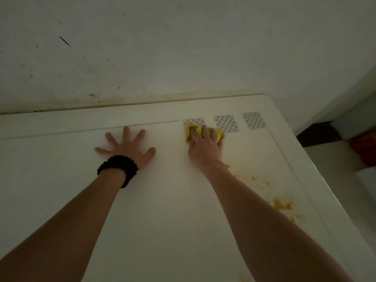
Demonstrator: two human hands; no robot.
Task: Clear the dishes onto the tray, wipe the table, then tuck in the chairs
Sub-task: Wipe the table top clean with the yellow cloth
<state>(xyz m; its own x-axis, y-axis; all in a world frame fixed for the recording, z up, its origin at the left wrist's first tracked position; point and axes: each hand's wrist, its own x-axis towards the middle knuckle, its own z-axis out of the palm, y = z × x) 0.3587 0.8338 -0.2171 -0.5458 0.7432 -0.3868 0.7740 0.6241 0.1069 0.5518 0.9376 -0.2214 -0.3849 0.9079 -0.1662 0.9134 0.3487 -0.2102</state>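
The white table [162, 200] fills the lower view and its far edge meets the wall. My left hand [127, 147] lies flat on it with fingers spread wide, a black bead bracelet on the wrist. My right hand [205, 144] presses down on a crumpled yellow cloth [198, 130] near the far edge, its fingers curled over the cloth, which covers part of a checkered square. No dishes, tray or chairs are in view.
Orange-yellow food smears and crumbs [281, 204] lie on the table's right side, beside my right forearm. Two more checkered squares [254, 120] sit to the right of the cloth. The stained wall [183, 47] rises behind. The table's right edge drops to a floor with a red object [366, 149].
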